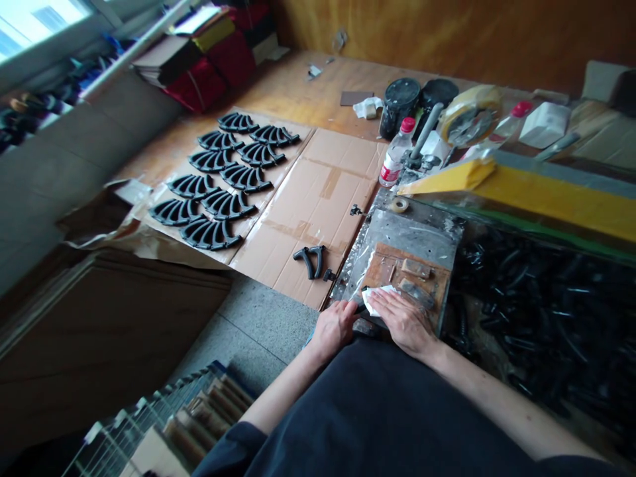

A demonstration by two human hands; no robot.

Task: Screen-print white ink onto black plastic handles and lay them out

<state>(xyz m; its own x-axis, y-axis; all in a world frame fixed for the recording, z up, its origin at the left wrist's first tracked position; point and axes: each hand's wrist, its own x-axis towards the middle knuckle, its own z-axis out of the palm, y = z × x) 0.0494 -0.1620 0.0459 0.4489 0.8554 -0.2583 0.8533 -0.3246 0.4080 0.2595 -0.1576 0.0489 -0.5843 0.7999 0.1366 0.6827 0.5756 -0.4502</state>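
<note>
My right hand (405, 319) lies flat, fingers stretched out, pressing a white cloth or paper (373, 297) onto the brown pad (397, 271) of a grey metal work plate (417, 232). My left hand (335, 326) is curled at the plate's near edge, closed on a small dark piece that barely shows under the cloth. A pair of black curved plastic parts (311, 259) lies on the cardboard sheet (318, 199) just left of the plate.
Several black fan-shaped parts (226, 179) lie in two rows on cardboard at the left. A clear bottle with a red cap (396, 154), black tubs (400, 99) and a tape roll (470, 116) stand behind the plate. A yellow bar (546, 192) borders a bin of black parts (546, 311) on the right.
</note>
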